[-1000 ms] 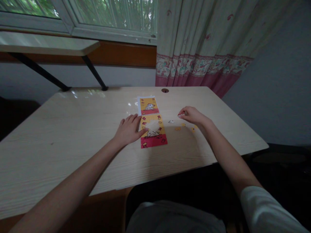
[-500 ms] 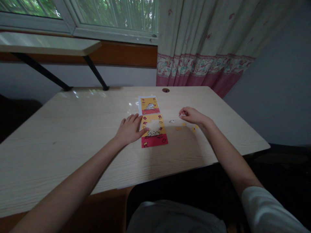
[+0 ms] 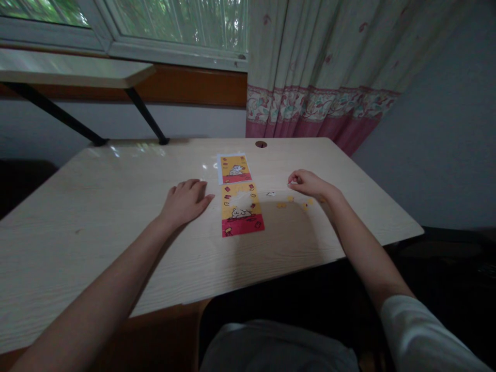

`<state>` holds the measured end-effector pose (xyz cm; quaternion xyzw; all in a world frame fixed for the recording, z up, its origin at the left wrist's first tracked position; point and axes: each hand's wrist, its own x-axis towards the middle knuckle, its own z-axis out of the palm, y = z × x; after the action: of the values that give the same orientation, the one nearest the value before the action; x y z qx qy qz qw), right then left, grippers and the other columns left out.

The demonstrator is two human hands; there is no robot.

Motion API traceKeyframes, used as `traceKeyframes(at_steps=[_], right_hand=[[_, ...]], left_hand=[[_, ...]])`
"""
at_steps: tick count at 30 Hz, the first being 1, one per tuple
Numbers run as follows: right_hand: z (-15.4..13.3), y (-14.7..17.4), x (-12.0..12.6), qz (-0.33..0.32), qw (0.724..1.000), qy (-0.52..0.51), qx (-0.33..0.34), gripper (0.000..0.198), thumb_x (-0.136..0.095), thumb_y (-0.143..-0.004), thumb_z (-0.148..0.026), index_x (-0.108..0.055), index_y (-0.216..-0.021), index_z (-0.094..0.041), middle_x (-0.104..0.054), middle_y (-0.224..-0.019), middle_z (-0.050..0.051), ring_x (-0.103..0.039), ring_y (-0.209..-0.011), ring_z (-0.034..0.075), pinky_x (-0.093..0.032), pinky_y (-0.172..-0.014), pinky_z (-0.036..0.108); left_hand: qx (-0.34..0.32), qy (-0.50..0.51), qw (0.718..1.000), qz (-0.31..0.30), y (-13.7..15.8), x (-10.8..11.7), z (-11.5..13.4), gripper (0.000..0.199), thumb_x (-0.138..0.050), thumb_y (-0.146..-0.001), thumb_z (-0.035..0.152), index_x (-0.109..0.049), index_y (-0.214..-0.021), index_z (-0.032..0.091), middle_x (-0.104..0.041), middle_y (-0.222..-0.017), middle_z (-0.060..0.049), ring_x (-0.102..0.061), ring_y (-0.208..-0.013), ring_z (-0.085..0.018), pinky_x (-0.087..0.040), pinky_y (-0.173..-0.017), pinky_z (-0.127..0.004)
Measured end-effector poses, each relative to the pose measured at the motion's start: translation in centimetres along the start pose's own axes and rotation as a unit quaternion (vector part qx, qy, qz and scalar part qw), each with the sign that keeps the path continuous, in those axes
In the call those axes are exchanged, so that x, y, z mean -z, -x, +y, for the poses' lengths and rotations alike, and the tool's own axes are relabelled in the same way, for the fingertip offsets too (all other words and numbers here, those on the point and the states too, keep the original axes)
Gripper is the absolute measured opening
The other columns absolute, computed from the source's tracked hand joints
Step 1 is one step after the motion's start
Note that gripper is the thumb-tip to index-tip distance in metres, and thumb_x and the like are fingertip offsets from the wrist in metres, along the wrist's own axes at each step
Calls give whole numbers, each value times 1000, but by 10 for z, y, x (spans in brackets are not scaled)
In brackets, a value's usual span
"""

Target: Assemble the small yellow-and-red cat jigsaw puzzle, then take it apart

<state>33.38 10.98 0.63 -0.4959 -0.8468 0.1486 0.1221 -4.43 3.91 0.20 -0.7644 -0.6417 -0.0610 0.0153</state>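
Observation:
A partly assembled jigsaw puzzle [image 3: 243, 226] in yellow and red lies on the table, with a bare pale gap in its upper middle. Directly behind it is a reference picture [image 3: 235, 169] of a white cartoon animal, its white edge showing at the left. My left hand [image 3: 185, 202] rests flat on the tabletop, fingers stretched, just left of the puzzle and apart from it. To the right, my right hand [image 3: 306, 183] pinches a small white puzzle piece with a bit of red [image 3: 290, 183]. Loose yellow pieces [image 3: 281, 205] and a white one [image 3: 270, 194] lie between that hand and the puzzle.
The pale wooden table [image 3: 116, 206] has a round cable hole [image 3: 261, 144] near its back edge. A raised shelf [image 3: 77, 70] on black legs stands at the back left. Behind the table hang curtains [image 3: 313, 103] beside a window [image 3: 178, 26].
My left hand has lifted off the puzzle and moved left onto the bare tabletop. The right hand stays near the loose pieces, still pinching its piece. The view has shifted slightly.

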Motion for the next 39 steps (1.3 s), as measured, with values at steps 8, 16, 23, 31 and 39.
traceKeyframes(at_steps=[8,16,23,31,39], right_hand=[[2,3,4,48,999,6,5,16,-55,-78,-27,-64,-83,-15,-60,-80,6,-53,-73,15,-40,-68,25],[-30,1,-6,44,996,15,78,15,-49,-81,-22,-63,-81,-16,-61,-78,5,-52,-74,14,-39,-71,25],[-39,1,-9,30,995,8,93,16,-51,-83,-24,-64,-86,-16,-62,-82,5,-53,-79,15,-39,-76,27],[-52,-2,-24,-31,986,-20,163,27,-52,-84,-20,-61,-110,-19,-60,-104,9,-52,-98,17,-37,-87,31],[-60,-2,-23,-50,988,-2,145,27,-47,-84,-16,-62,-107,-17,-59,-97,9,-51,-93,17,-37,-84,30]], left_hand=[[96,-22,994,46,-8,3,-27,44,-30,-88,43,-59,-103,14,-56,-111,-18,-51,-102,-33,-41,-82,-44],[94,-52,994,25,-10,2,-29,44,-26,-90,37,-57,-103,9,-55,-112,-18,-51,-98,-30,-44,-79,-40],[96,-67,993,19,-10,1,-30,44,-24,-91,38,-57,-101,10,-54,-112,-17,-50,-96,-29,-44,-78,-39],[96,-44,994,12,-11,3,-30,38,-34,-87,39,-56,-103,11,-53,-111,-16,-49,-98,-30,-44,-80,-39],[89,-41,995,25,-9,3,-28,39,-34,-87,37,-56,-104,10,-53,-111,-18,-48,-99,-32,-44,-80,-42]])
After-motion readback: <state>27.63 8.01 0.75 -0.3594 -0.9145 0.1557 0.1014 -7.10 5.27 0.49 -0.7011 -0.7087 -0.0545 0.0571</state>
